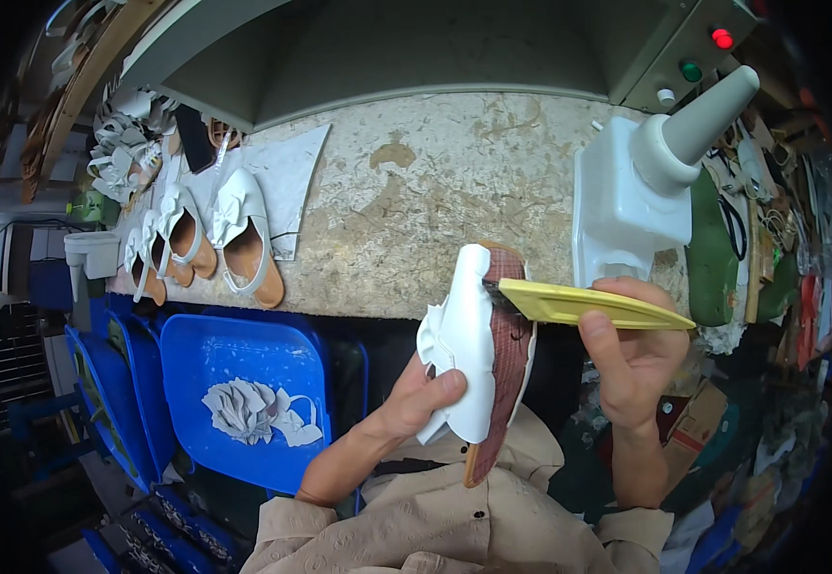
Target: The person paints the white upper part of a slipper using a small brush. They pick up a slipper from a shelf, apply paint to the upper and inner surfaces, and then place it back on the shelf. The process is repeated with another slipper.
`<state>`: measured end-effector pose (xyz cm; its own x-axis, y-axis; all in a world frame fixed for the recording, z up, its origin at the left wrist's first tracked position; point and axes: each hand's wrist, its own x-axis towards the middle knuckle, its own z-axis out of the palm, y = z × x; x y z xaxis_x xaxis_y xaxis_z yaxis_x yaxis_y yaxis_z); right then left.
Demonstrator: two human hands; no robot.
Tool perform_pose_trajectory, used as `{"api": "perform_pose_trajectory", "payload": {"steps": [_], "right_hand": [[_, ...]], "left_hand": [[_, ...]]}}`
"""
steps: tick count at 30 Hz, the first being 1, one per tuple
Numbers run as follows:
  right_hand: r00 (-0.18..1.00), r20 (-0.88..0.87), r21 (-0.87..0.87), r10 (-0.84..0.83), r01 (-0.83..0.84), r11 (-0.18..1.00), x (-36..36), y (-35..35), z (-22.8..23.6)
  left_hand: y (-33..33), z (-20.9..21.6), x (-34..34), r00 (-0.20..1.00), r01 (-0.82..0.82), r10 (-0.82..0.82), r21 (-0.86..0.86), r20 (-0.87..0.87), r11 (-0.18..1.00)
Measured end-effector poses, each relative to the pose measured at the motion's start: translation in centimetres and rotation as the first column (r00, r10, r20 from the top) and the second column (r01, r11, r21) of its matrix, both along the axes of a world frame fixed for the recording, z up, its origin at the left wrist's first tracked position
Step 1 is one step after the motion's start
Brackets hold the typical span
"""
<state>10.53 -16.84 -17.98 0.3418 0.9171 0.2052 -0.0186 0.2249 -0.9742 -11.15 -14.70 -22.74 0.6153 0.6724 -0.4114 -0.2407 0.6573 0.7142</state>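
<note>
- Just off the near edge of the bench [416, 191], I have the white shoe [470, 349] in mid-view, tilted on its side, its reddish-brown woven sole [510, 373] turned to the right.
- My left hand [421, 397] grips the shoe firmly, thumb pressed on the white upper; most of its fingers are hidden from me.
- My right hand [631, 373] holds a long yellow tool [588, 304] narrowly between thumb and fingers; its dark tip sits at the sole's far part, though I cannot tell whether the two touch.
- To the left on the bench I see a row of white sandals [249, 249] with tan insoles, toes pointing away, beside a dark phone [194, 137] and a pile of white pieces [124, 158].
- On the right stands a white container [626, 191] with a cone-shaped spout, below a red light [722, 38].
- Lower left, a blue tray-like seat [196, 359] bears a cluster of white cut parts [244, 409].
</note>
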Motion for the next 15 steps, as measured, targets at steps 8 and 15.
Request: {"api": "perform_pose_trajectory", "payload": {"steps": [8,15], "right_hand": [[0.988,0.152,0.186,0.036,-0.065,0.980,-0.8,-0.8,-1.2],[0.979,0.200,0.203,0.036,-0.077,0.976,-0.9,-2.2,-1.7]], "left_hand": [[-0.2,0.6,-0.2,1.000,-0.016,0.015,0.051,0.018,0.999],[-0.2,1.0,-0.4,0.998,-0.019,0.018,0.019,0.057,1.000]]}}
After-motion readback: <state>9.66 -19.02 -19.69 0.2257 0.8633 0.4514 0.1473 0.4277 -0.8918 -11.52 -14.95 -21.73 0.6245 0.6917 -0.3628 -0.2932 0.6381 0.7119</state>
